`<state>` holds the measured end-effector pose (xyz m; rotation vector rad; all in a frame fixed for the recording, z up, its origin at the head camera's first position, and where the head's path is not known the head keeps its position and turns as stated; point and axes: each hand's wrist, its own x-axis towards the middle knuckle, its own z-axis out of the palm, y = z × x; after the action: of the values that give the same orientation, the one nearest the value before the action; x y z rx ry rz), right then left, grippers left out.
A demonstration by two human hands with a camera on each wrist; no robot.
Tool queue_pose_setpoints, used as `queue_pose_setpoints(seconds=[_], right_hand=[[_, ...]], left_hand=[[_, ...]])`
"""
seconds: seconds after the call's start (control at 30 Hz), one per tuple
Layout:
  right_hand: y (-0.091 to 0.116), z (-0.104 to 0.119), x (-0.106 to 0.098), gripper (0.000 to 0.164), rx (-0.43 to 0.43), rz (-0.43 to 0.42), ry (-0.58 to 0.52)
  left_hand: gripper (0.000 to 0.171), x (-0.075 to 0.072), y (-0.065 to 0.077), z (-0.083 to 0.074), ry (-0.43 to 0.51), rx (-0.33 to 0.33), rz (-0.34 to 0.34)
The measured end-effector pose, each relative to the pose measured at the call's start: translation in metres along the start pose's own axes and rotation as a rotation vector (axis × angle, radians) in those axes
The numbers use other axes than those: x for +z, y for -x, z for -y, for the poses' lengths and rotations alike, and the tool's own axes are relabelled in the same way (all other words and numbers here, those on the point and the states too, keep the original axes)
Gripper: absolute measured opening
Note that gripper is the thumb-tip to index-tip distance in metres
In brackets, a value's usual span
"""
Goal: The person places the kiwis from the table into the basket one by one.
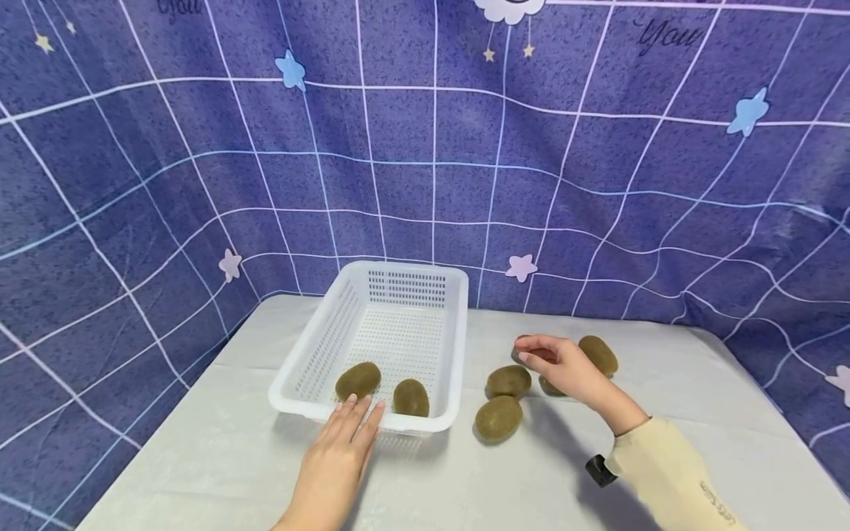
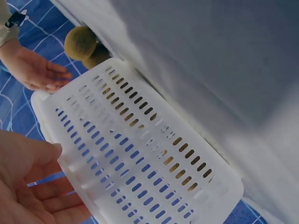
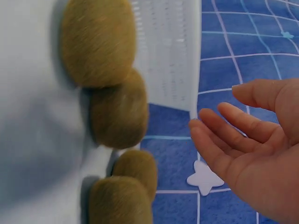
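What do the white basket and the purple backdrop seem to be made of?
The basket looks like smooth white plastic, given its even, moulded-looking slots. The backdrop is probably matte printed fabric, since its grid lines ripple over soft folds.

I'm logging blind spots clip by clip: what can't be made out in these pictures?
- Head view: full outlines of the kiwis partly covered by the right hand.
- Left wrist view: shapes of the kiwis inside, screened by the slotted basket wall.
- Right wrist view: whole lowest kiwi, cut off by the bottom edge.
- Head view: full sleeve lettering, too small to read.
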<state>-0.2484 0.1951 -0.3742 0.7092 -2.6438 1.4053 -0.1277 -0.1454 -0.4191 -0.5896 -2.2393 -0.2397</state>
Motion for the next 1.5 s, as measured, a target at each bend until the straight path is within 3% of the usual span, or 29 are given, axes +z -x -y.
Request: queue_pose_setpoints(seconds=[0.2,0.4,0.5,0.77,1.07,1.5], right_hand=[[0.008,-0.012,0.009,0.025,-0.090,0.043,0.078],[0.022,-0.014,0.024,0.031,-0.362,0.140,0.240],[0.027,-0.012,0.029,0.038,-0.437,0.189,0.327],[0.031,-0.008,0.042,0.056,-0.444,0.330,0.518],[0.030,-0.010,0.049,0.056,-0.538,0.291,0.610],[0.030,-0.011,0.052,0.054,-0.589,0.250,0.615]], left_hand=[[0.059,0.001,0.000,-0.001,0.005,-0.003,-0.026],[0.058,-0.001,0.000,-0.002,0.015,-0.002,-0.046],[0.058,-0.001,0.000,-0.003,0.021,-0.001,-0.052],[0.057,0.000,0.000,-0.002,0.015,0.000,-0.052],[0.057,0.001,0.001,-0.001,0.014,0.013,-0.070],[0.058,0.000,0.001,-0.001,0.007,0.018,-0.071]])
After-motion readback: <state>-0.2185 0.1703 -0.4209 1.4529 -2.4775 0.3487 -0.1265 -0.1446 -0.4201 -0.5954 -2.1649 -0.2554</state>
